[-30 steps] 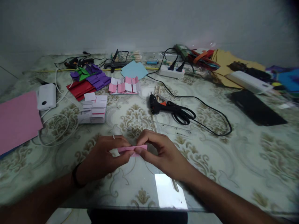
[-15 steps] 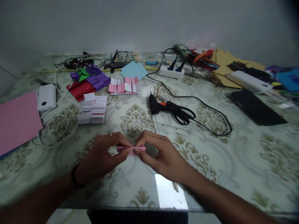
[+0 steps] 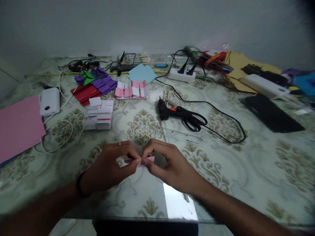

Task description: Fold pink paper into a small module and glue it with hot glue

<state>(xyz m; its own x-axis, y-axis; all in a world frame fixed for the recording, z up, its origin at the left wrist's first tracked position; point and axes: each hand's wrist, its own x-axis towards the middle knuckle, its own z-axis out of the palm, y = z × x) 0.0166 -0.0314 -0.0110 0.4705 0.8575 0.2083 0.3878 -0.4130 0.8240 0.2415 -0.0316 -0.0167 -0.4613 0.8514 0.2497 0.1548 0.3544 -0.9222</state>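
My left hand (image 3: 108, 167) and my right hand (image 3: 167, 164) meet near the front of the table, both pinching a small folded pink paper strip (image 3: 145, 160) between thumb and fingers. The strip lies just above the glass tabletop (image 3: 246, 170). A ring shows on my left hand and a dark band on its wrist. Most of the strip is hidden by my fingertips.
Black scissors (image 3: 194, 121) and a glue gun (image 3: 163, 109) lie behind my hands, with a black cable looping right. Folded paper pieces lie in white (image 3: 98, 114), pink (image 3: 131, 90), purple (image 3: 102, 83) and red (image 3: 83, 93) piles. A pink sheet (image 3: 18, 126), white power bank (image 3: 50, 101), power strip (image 3: 180, 75).
My fingertips have closed in toward the middle of the pink strip, so less of it shows. Both hands stay in about the same place.
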